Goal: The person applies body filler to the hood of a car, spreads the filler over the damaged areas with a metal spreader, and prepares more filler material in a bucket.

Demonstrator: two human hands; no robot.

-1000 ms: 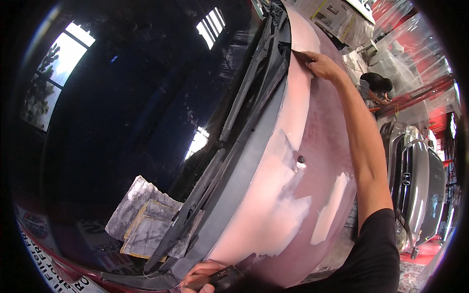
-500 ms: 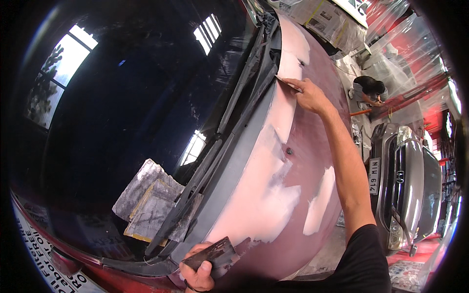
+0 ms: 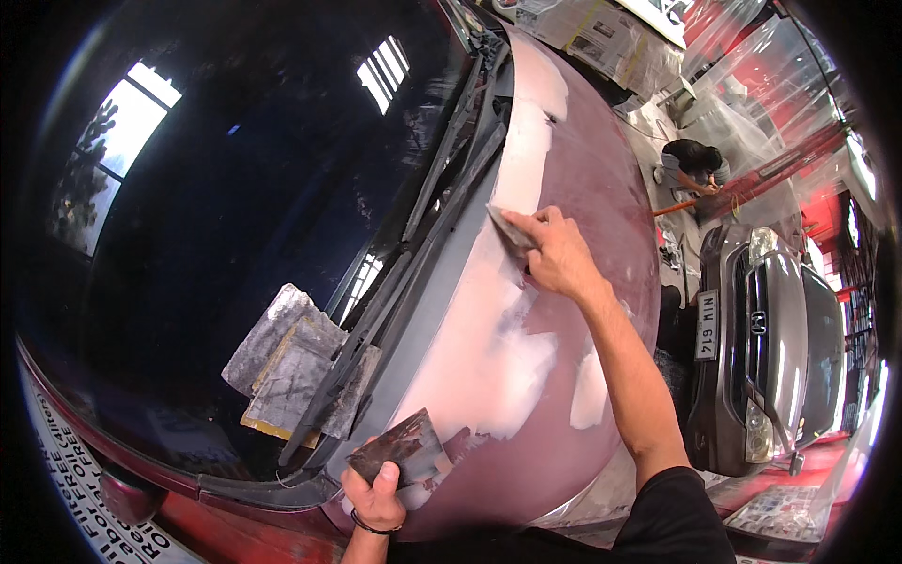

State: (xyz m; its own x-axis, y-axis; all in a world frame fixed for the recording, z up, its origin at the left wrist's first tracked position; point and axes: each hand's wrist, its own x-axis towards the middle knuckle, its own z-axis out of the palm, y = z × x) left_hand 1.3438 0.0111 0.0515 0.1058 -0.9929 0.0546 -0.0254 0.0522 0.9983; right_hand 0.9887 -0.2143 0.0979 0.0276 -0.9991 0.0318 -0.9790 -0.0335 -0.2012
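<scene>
Your left grip [image 3: 376, 496], nearest you, was pinching a dark plate [image 3: 399, 444] by its near edge, thumb laid across the upper face. That plate sat over the near end of the pale pink coat [image 3: 456, 362]. From there the coat stretched away in a long band along the rear edge of the maroon hood [image 3: 597, 160], its long axis running from low left to the top middle. Your right grip [image 3: 567, 256] was farther out, near the band's middle and the nearer hand to its far stretch. It pinched a thin blade [image 3: 515, 235] that slanted up and left from your fingers, its tip by the border with the grey strip [image 3: 413, 315]; whether the whole edge touched, you couldn't tell from this angle.

The coat looked chalky and matte, ragged on the hood side, with greyish smears at its wide near part. The plate was roughly rectangular and stained. Left of the band, worn grey sheets [image 3: 291, 348] lay on the dark windshield [image 3: 235, 207] beside a wiper. Farthest off, a crouching co-worker [image 3: 693, 167] was beyond a grey-brown car [image 3: 780, 348].
</scene>
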